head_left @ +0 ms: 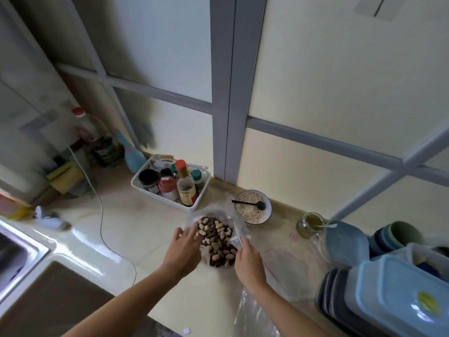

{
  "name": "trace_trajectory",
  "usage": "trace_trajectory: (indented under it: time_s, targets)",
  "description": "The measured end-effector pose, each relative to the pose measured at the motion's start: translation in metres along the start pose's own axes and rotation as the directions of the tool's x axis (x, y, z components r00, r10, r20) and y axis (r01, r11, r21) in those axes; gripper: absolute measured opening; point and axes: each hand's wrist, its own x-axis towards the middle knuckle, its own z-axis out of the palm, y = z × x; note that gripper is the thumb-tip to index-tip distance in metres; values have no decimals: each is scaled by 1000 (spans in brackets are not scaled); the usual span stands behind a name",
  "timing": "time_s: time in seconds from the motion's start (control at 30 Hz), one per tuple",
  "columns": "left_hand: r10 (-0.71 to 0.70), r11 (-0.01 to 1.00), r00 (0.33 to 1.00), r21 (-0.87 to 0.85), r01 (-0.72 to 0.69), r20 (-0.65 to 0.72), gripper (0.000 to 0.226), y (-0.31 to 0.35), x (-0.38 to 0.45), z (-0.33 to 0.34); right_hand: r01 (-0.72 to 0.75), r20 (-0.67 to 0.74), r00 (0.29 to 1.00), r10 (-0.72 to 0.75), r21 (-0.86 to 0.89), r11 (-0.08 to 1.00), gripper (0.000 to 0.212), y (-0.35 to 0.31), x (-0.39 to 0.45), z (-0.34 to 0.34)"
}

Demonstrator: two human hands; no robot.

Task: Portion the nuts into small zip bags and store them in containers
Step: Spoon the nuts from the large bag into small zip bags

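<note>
I see the worktop [145, 229] carrying a big clear bag [213, 215] of mixed nuts [217, 242], lying between my two hands and just ahead of them. Its long axis runs away from me, slightly leftward, mouth at the far end. I judge this the opening step: getting into the bulk bag before any portioning. My left hand [183, 249] rests relaxed, fingers spread against the bag's left side. My right hand [246, 260] pinches the plastic at the bag's right edge. Small zip bags [286, 271] lie flat just right of that hand; stacked containers [398, 295] sit further right. Next I need one zip bag opened and a handful scooped.
</note>
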Motion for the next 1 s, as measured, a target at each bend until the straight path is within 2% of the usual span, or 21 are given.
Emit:
trace_trajectory:
  time_s: [0.03,0.1,0.17,0.23,0.3,0.37,0.43,0.5,0.6,0.67,0.73,0.77,0.8,0.83,0.9,0.93,1.0]
  targets:
    - [103,993,994,47,-104,25,35,2,-2,0,45,20,999,-45,5,999,34,-5,5,-1]
    - [301,946,951,106,-307,68,38,5,-3,2,145,75,987,-142,-35,989,36,-14,13,-1]
    - [402,903,906,110,-416,129,38,7,-6,1,215,163,967,-194,-119,969,36,-17,19,4]
    - [347,925,908,76,-373,237,33,8,-10,-2,239,245,952,-186,-211,948,40,-15,23,9]
    - [212,965,926,82,-248,313,59,4,-14,0,170,273,957,-98,-254,952,44,-6,24,8]
    - [45,982,927,152,-109,373,80,-6,-20,4,84,223,975,-16,-296,951,45,5,21,4]
    - [-72,971,939,238,-11,336,67,-19,-23,7,46,165,986,9,-325,945,45,17,18,1]
    - [-133,969,963,233,77,235,52,-25,-20,3,74,134,990,-37,-289,954,40,28,17,-1]
    - [-188,977,978,123,176,94,78,-24,-15,1,225,87,974,-210,-216,950,34,42,12,-5]
    - [-191,981,980,52,187,63,93,-16,-11,-6,261,-55,956,-287,-281,924,30,53,8,-9]
    - [-156,988,987,22,155,47,99,-7,-10,-6,196,-196,944,-264,-310,930,23,64,4,-13]
    - [-137,991,989,9,136,52,99,-2,-9,-6,151,-220,950,-219,-288,946,17,70,2,-15]
    - [-112,994,992,-1,113,57,97,3,-8,-5,101,-208,966,-155,-251,963,15,77,0,-14]
    - [-91,996,994,-4,92,59,94,8,-9,-4,40,-134,988,-72,-229,973,17,84,-1,-14]
    - [-47,999,997,4,47,62,85,20,-10,-3,-23,43,998,37,-290,957,26,98,-6,-8]
    - [-18,1000,998,4,18,59,79,25,-10,-2,-31,83,995,62,-333,942,29,105,-8,-4]
    - [15,1000,999,6,-15,50,70,33,-11,0,-60,60,995,84,-330,942,23,114,-11,1]
